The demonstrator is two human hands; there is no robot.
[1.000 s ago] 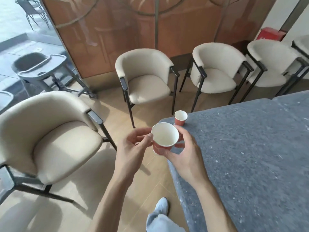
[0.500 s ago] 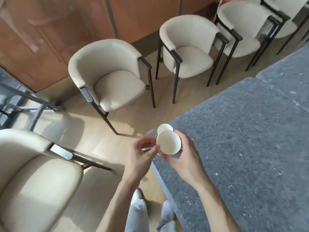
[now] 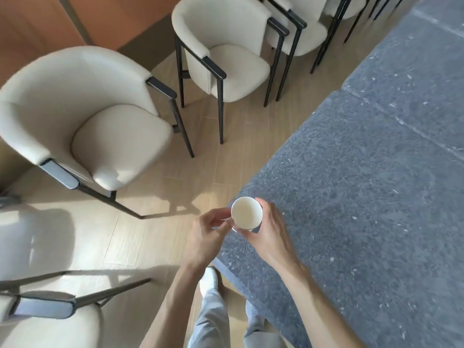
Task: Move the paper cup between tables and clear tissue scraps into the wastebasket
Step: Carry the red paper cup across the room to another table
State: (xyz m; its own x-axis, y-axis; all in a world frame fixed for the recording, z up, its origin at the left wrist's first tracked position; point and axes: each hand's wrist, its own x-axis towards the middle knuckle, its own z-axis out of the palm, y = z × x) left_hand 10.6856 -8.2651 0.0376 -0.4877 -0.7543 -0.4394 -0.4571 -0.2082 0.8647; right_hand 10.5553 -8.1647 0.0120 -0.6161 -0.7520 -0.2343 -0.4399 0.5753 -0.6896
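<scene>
I see a paper cup (image 3: 246, 212) from above, white inside and empty; its outer wall is hidden. My right hand (image 3: 270, 234) wraps around its right and near side. My left hand (image 3: 208, 232) pinches its left rim with thumb and fingertips. The cup hangs over the near left corner of the dark grey stone table (image 3: 364, 197). The small red cup seen earlier on that corner is hidden beneath the held cup and my fingers. No tissue scraps or wastebasket are in view.
Cream armchairs with black frames stand on the wood floor: one to the left (image 3: 120, 141), one further back (image 3: 233, 64), one at bottom left (image 3: 50, 322). A seam (image 3: 401, 121) separates this table from a second grey table (image 3: 426, 59). My legs and a shoe (image 3: 209, 277) are below.
My view has tilted down and swung right. Both hands carried the cup over the table corner, so it now covers the small red cup that stood there.
</scene>
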